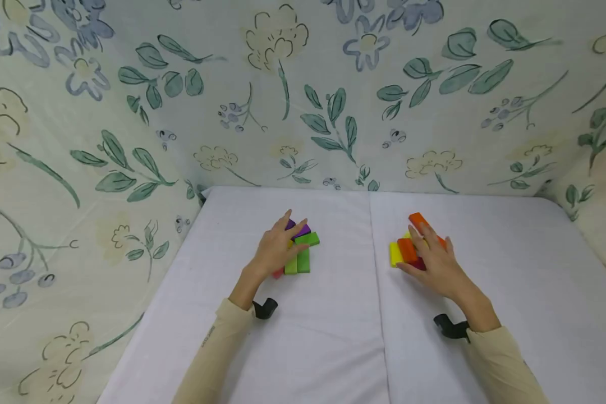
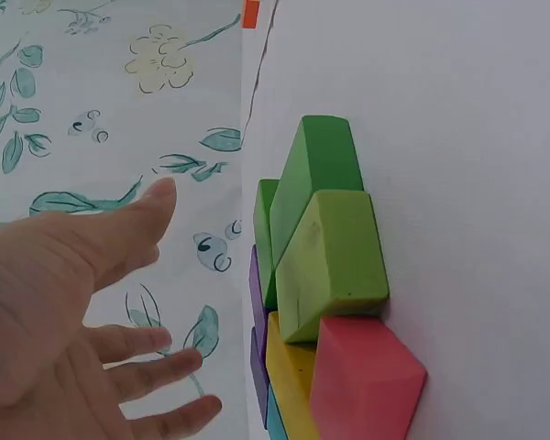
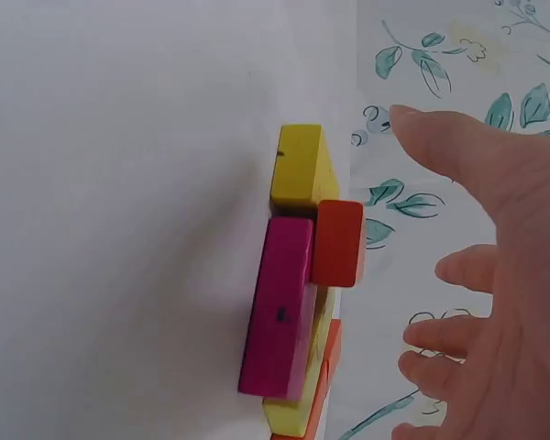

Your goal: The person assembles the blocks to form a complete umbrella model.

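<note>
My left hand [image 1: 274,249] hovers with spread fingers over a cluster of wooden blocks on the left. In the left wrist view this cluster shows a green block [image 2: 321,170], a light green block [image 2: 335,261], a pink block [image 2: 362,385], a yellow block [image 2: 291,362] and slivers of purple and blue. Over the right cluster spreads my right hand [image 1: 436,268], partly covering it. There lie a yellow block [image 3: 300,165], a magenta block [image 3: 280,307] and a red-orange block [image 3: 339,243] resting on others. Neither hand grips a block; a gap separates each palm from the blocks in the wrist views.
A white cloth [image 1: 333,314] covers the table, with a seam running between the two clusters. Floral fabric [image 1: 283,112] hangs behind and at the sides. Black camera mounts [image 1: 266,308] sit at both wrists.
</note>
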`<action>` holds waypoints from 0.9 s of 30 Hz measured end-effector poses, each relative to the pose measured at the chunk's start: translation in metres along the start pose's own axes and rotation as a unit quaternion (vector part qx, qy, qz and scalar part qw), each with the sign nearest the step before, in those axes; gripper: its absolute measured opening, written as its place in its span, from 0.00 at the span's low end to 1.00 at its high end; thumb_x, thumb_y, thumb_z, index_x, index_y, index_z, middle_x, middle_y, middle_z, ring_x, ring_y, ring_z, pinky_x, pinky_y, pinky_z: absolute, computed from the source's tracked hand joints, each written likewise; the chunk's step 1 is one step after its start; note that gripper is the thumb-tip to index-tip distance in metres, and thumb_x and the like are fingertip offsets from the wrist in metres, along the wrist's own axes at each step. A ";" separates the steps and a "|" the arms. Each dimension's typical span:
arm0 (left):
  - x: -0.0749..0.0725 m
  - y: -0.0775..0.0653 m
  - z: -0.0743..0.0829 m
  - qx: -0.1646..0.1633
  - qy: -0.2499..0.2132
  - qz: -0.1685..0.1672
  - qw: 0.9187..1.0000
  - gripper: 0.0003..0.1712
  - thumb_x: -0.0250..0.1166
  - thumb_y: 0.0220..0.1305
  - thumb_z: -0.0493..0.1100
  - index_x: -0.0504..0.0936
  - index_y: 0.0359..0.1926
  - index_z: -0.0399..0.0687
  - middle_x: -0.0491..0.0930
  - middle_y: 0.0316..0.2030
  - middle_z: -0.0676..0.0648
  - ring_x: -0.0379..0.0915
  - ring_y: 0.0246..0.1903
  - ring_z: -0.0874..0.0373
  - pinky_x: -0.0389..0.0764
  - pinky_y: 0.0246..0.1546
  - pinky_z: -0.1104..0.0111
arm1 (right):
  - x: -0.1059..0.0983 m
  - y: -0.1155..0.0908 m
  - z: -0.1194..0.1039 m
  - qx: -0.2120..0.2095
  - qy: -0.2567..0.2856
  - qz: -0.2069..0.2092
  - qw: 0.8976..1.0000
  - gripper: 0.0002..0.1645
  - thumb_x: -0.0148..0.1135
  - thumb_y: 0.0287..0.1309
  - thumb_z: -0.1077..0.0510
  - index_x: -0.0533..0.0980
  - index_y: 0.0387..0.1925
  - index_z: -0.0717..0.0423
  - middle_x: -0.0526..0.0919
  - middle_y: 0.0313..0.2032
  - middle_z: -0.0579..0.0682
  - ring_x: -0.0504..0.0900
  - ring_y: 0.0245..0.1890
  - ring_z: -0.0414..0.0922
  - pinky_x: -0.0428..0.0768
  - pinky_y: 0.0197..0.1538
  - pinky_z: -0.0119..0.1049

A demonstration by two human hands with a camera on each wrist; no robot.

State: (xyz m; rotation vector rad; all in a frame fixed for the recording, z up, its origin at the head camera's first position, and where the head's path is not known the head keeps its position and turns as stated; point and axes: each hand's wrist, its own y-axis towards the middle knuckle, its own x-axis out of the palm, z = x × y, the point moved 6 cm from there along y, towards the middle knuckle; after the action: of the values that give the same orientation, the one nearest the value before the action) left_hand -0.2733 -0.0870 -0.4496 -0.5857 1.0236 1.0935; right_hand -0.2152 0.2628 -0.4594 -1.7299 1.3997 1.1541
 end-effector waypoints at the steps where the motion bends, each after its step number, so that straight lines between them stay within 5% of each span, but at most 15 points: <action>1: 0.000 0.001 -0.002 0.004 -0.018 -0.002 1.000 0.36 0.66 0.71 0.56 0.69 0.76 0.59 0.52 0.80 0.35 0.57 0.77 0.34 0.66 0.70 0.37 | -0.001 0.000 0.002 -0.002 0.007 -0.005 1.000 0.59 0.69 0.64 0.42 0.47 0.83 0.57 0.47 0.79 0.72 0.47 0.78 0.72 0.35 0.75 0.75; 10: 0.005 0.017 -0.014 0.057 -0.145 -0.047 0.987 0.37 0.71 0.68 0.45 0.71 0.75 0.63 0.66 0.61 0.41 0.70 0.57 0.46 0.77 0.54 0.58 | -0.011 -0.004 0.017 -0.028 0.018 0.016 0.999 0.47 0.74 0.61 0.46 0.65 0.77 0.53 0.63 0.73 0.68 0.63 0.69 0.72 0.64 0.65 0.76; 14: 0.008 0.022 -0.020 0.060 -0.168 -0.088 0.980 0.38 0.72 0.67 0.41 0.71 0.75 0.63 0.68 0.54 0.40 0.69 0.49 0.49 0.73 0.47 0.64 | -0.014 -0.003 0.026 -0.042 0.027 0.045 0.998 0.44 0.77 0.58 0.48 0.71 0.73 0.56 0.74 0.59 0.66 0.72 0.55 0.63 0.75 0.56 0.61; 19: 0.013 0.029 -0.033 0.043 -0.164 -0.130 0.977 0.34 0.70 0.68 0.36 0.75 0.72 0.59 0.69 0.49 0.42 0.67 0.45 0.52 0.72 0.45 0.68 | -0.011 0.002 0.034 -0.028 0.057 0.023 0.998 0.44 0.77 0.57 0.47 0.72 0.72 0.55 0.74 0.41 0.56 0.69 0.37 0.48 0.70 0.36 0.34; 27: 0.010 0.039 -0.035 0.027 -0.117 -0.197 0.973 0.35 0.62 0.69 0.28 0.75 0.72 0.62 0.69 0.49 0.43 0.66 0.48 0.50 0.72 0.50 0.64 | -0.003 0.010 0.044 0.032 0.082 -0.062 0.994 0.50 0.75 0.58 0.42 0.65 0.77 0.51 0.72 0.30 0.49 0.70 0.31 0.45 0.66 0.30 0.32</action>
State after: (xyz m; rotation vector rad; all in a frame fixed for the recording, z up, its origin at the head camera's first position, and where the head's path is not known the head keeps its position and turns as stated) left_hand -0.3210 -0.0960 -0.4709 -0.5718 0.6927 0.7591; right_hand -0.2352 0.2998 -0.4749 -1.8715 1.3872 0.9082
